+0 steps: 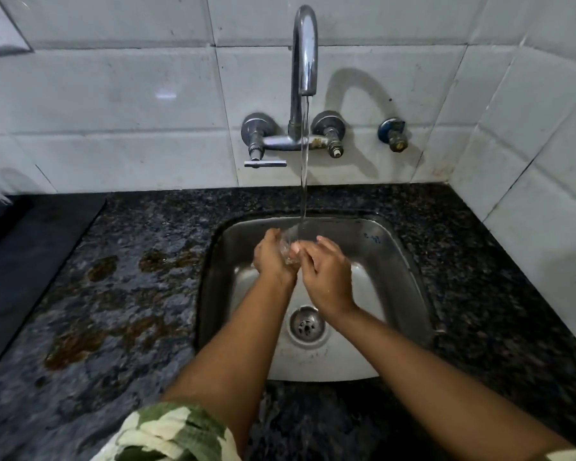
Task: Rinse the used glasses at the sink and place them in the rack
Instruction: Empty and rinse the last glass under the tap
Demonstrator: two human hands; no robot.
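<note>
A small clear glass (pixel 288 246) is held over the steel sink (pixel 389 247), right under the stream of water from the tap (pixel 305 51). My left hand (pixel 273 257) grips the glass from the left, fingers curled round it. My right hand (pixel 325 271) is on its right side, with fingers at the rim of the glass. Most of the glass is hidden between the two hands. No rack is in view.
Dark speckled granite counter (pixel 130 294) surrounds the sink, wet and with brown stains on the left. A black mat (pixel 20 261) lies at the far left. The tap lever (pixel 265 163) and a side valve (pixel 394 134) stick out from the tiled wall. The drain (pixel 306 324) sits below my wrists.
</note>
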